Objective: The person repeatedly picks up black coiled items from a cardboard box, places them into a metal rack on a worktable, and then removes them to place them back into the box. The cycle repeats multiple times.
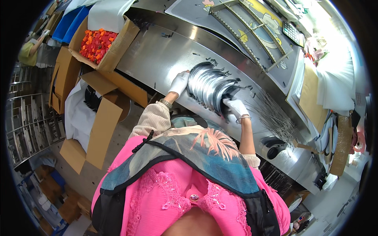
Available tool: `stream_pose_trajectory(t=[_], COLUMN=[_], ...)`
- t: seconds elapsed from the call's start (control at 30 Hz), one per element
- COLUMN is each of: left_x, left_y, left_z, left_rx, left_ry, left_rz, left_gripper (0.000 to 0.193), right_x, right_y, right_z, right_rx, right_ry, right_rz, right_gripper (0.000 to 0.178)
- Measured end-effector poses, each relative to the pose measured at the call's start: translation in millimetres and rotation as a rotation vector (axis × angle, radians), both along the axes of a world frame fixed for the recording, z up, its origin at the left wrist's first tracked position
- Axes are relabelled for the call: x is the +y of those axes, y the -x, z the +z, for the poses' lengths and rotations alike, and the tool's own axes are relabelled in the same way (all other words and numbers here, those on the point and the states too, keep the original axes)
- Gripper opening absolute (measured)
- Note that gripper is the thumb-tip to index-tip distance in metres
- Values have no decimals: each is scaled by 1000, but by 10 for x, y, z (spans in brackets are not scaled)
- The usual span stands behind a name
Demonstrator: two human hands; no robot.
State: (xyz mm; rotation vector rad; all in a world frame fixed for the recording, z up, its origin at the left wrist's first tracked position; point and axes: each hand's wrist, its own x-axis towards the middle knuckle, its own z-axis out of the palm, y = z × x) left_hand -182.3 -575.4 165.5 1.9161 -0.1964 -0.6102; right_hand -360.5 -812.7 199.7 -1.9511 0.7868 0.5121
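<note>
A row of shiny black curved strips [208, 86], nested side by side, lies on the steel table [145, 55] in front of me. My left hand [180, 83], in a white glove, presses against the left end of the row, its fingertips partly hidden behind the strips. At the right end, my right hand [236, 108], also in a white glove, grips the last strips with bent fingers. The exact kind of the strips cannot be made out.
Thin metal rods [275, 118] lie to the right, with black curved pieces [274, 147] nearer me. Behind stand a metal rack frame [252, 31] and a calculator [293, 33]. On the left are red and orange clips [97, 45] in a carton and an open cardboard box [104, 129]. Another person [29, 53] works far left.
</note>
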Motion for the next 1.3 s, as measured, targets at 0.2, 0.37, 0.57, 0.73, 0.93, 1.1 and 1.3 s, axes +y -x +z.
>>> stream_pose_trajectory(t=[0.2, 0.37, 0.57, 0.73, 0.93, 1.1, 1.3], left_x=[-278, -132, 701, 1253, 1357, 1032, -403], left_y=[225, 65, -804, -1539, -1570, -1232, -880], left_z=[13, -18, -74, 24, 145, 576, 1495], left_rx=[203, 31, -199, -313, -311, -698, -1010], left_ry=[102, 139, 67, -26, -145, -412, 8], left_rz=[45, 212, 553, 657, 575, 623, 57], left_gripper=[45, 36, 43, 52, 51, 43, 27], right_x=[250, 622, 1502, 2029, 2091, 1570, -140], right_y=[-292, -1173, -2492, -3125, -3268, -2924, -1628], right_z=[-188, -579, -438, -254, -186, 454, 1436], right_rx=[-58, -200, -294, -266, -123, -458, -1137], right_ry=[-98, 61, 225, 205, -236, 50, 938], right_rz=[-94, 129, 345, 416, 46, 309, -149], right_gripper=[50, 56, 60, 67, 50, 41, 25])
